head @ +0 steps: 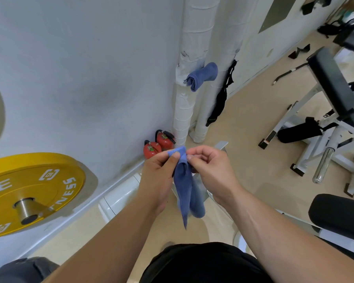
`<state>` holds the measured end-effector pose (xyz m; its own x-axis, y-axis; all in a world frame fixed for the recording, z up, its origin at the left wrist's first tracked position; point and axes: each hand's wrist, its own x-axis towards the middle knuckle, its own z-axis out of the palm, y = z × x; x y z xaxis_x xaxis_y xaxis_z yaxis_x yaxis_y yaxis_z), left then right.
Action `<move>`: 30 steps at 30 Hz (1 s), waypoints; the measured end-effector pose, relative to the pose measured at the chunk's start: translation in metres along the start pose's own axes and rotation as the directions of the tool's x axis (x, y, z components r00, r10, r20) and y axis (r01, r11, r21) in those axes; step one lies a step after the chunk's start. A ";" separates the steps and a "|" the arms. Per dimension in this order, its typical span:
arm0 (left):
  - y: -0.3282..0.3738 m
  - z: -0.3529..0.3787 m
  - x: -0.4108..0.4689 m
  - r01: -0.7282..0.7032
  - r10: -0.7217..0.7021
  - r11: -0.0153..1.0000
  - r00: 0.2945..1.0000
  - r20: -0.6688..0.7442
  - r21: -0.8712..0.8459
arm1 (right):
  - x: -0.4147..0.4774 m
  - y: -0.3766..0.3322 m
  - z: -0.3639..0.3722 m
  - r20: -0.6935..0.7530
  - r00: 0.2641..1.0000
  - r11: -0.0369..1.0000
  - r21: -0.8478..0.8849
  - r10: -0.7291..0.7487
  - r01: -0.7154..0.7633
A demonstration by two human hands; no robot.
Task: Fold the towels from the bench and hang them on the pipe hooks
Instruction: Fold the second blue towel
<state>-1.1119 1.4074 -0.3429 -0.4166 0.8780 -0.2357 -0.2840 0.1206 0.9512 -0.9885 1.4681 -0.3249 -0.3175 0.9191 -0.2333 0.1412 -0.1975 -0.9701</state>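
**Both hands pinch the top edge of a blue towel**

We see the fingers point(175, 155) of the left hand point(157, 176) closed on the upper corner of a blue towel point(187, 193), thumb pressed on top of the cloth. The fingers point(190, 157) of the right hand point(211, 166) are curled in and pinch the same top edge from the other side, so the two sets of fingertips nearly meet with the cloth between them. The towel is held in the air in front of the person's body. It hangs straight down from the fingers in a narrow doubled strip between the two wrists, and its lower end tapers to a loose corner.

Beyond the hands, two red fire extinguishers point(159, 144) stand on the floor point(253, 139) against the wall point(80, 68). Just beside them rises a white wrapped pipe point(184, 107), and a second blue towel point(202, 75) hangs folded on it, well above the hands; we cannot make out what holds it there. A black strap point(221, 99) hangs by the neighbouring pipe point(204, 119). At the left a yellow weight plate point(33, 190) sits on a bar end. At the right stands a black padded gym bench point(333, 84) on a white frame.
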 end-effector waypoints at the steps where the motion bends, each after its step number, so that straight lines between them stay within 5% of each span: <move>1: 0.001 0.000 0.000 -0.007 0.007 1.000 1.000 0.000 0.018 | -0.001 -0.001 0.000 0.016 1.000 1.000 -0.006 -0.005 0.005; 10: 0.007 -0.001 0.003 -0.019 0.015 0.994 0.999 0.043 0.111 | 0.001 0.004 -0.006 0.030 0.986 0.969 -0.182 -0.165 0.168; 17: 0.010 -0.011 0.009 -0.029 0.016 0.985 0.997 0.074 0.173 | 0.009 -0.001 -0.013 0.184 0.882 0.687 -0.566 -0.433 0.455; 22: 0.015 -0.014 0.012 -0.031 -0.003 0.985 0.980 0.197 0.168 | 0.008 -0.007 -0.011 0.270 0.938 0.816 -0.478 -0.215 0.325; 30: 0.020 -0.015 0.007 0.033 -0.055 0.995 0.968 0.246 0.093 | 0.008 -0.012 -0.011 0.204 0.920 0.791 -0.470 -0.334 0.392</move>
<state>-1.1333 1.4088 -0.3289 -0.1753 0.9569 -0.2317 -0.2156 0.1923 0.9574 -0.9829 1.4816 -0.3146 -0.5309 0.8420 0.0961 0.4282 0.3644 -0.8270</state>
